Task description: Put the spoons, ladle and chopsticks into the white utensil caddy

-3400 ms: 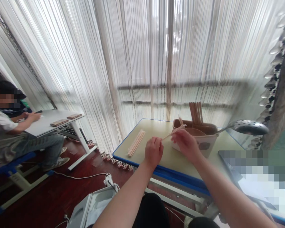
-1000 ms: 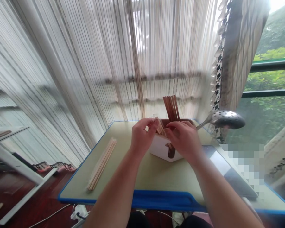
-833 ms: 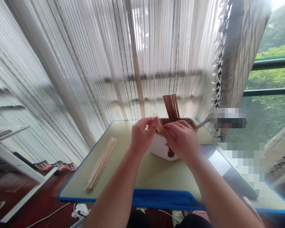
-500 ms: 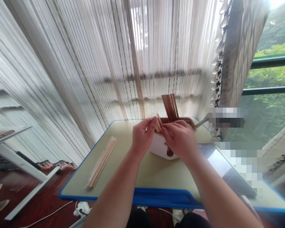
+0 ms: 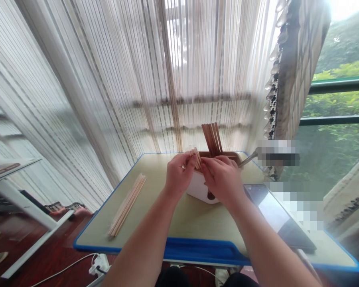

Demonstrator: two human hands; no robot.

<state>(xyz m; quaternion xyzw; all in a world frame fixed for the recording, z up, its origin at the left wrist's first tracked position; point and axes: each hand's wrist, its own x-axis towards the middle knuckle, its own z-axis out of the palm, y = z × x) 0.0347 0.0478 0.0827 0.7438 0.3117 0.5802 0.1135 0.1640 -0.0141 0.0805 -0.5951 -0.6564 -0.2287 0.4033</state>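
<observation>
Over the near side of a white holder point(image 5: 199, 190) with a brown rim, my left hand point(image 5: 181, 171) is closed around light wooden chopsticks point(image 5: 196, 157) with clear plastic at their tops. My right hand point(image 5: 223, 175) is closed too, its thumb and fingertips pinched against the same chopsticks from the right. Their lower ends are hidden by the hands and the holder. Several dark brown chopsticks point(image 5: 212, 138) stand in the holder behind my right hand, fanned slightly. Another bundle of light chopsticks in clear plastic point(image 5: 127, 205) lies on the table left of my forearm.
The pale table point(image 5: 194, 223) has a blue edge and a blue front tray point(image 5: 202, 249). A dark-screened tablet point(image 5: 279, 215) lies at the right. Beyond the holder, a metal handle point(image 5: 249, 158) leads to a pixelated patch. Striped curtains point(image 5: 131, 71) hang behind; a power strip point(image 5: 100, 264) lies below.
My right fingertips have shifted slightly left, closer to my left hand and against the light chopsticks. The view has moved a little; the holder and the bundle on the table stay put.
</observation>
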